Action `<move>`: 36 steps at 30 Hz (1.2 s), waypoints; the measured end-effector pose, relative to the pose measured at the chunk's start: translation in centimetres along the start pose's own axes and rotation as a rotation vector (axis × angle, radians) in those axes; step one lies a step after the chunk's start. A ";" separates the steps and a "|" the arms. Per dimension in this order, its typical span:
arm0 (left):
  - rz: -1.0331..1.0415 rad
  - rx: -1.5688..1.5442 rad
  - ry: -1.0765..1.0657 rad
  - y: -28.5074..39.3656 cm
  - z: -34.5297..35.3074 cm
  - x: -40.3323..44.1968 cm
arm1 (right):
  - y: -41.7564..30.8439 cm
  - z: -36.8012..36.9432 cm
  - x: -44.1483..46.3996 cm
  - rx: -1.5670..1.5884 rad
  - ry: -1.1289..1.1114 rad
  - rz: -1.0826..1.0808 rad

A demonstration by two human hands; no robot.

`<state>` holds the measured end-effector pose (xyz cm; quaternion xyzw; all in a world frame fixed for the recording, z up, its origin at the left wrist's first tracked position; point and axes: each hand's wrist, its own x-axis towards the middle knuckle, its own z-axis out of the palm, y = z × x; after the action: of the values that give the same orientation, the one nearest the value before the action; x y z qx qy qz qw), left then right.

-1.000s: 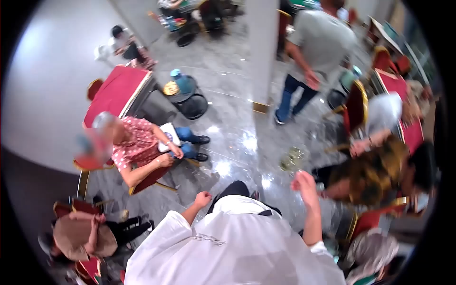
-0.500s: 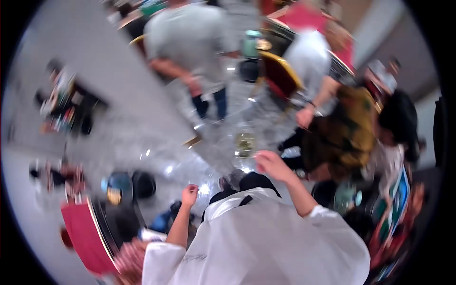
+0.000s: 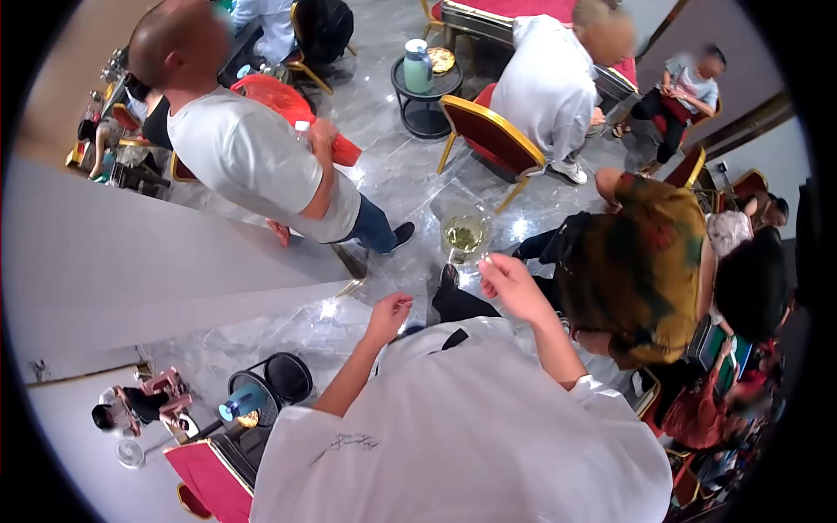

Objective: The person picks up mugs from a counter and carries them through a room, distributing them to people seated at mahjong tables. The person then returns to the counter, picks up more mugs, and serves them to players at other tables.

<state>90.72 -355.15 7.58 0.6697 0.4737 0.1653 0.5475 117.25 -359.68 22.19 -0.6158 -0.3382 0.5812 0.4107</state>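
My right hand [image 3: 513, 284] is closed at the near side of a clear cup [image 3: 464, 234] with a greenish drink and what look like leaves in it. The cup is out in front of me, seen from above over the floor. My left hand [image 3: 389, 315] hangs to the left in front of my white shirt, its fingers curled in and nothing visible in them.
A person in a grey T-shirt [image 3: 253, 166] stands ahead left, beside a wall corner [image 3: 349, 281]. A red-and-gold chair [image 3: 493, 139] and a round stand with a green thermos [image 3: 418, 68] are ahead. Close on the right is a person in a patterned brown shirt [image 3: 641, 261].
My view has turned and sharpened. The cup stays with my right hand. The person in grey now shows side-on, further left, with a red bag and a bottle visible.
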 end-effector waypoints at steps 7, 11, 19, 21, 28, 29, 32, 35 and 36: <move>-0.051 0.012 -0.171 3.3 2.4 7.1 | -4.7 -4.4 7.9 0.016 0.051 0.027; 0.024 0.180 -0.179 4.2 2.4 11.2 | -6.7 -6.8 11.0 -0.033 0.104 -0.012; -0.143 0.639 -0.337 2.8 8.0 24.4 | -13.0 -13.0 18.6 0.005 0.099 -0.038; -0.161 0.565 -0.463 0.4 10.6 29.1 | -15.1 -15.4 21.3 -0.009 -0.006 -0.062; -0.083 0.470 -0.537 0.2 8.7 40.9 | -23.4 -22.3 30.7 -0.220 -0.237 -0.094; -0.080 0.456 -0.497 1.0 6.7 42.3 | -24.6 -22.8 32.0 -0.243 -0.249 -0.098; -0.187 0.539 -0.256 1.8 0.7 45.0 | -26.8 -23.6 37.2 -0.221 -0.319 -0.122; -0.289 0.516 -0.087 -2.1 -4.9 47.1 | -29.0 -23.2 42.8 -0.239 -0.357 -0.124; -0.334 0.491 -0.061 -2.9 -7.1 47.3 | -29.6 -22.9 44.8 -0.240 -0.355 -0.150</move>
<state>107.63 -312.68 -6.64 0.6996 0.5863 -0.0666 0.4030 146.12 -309.39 28.87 -0.5214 -0.5170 0.6037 0.3105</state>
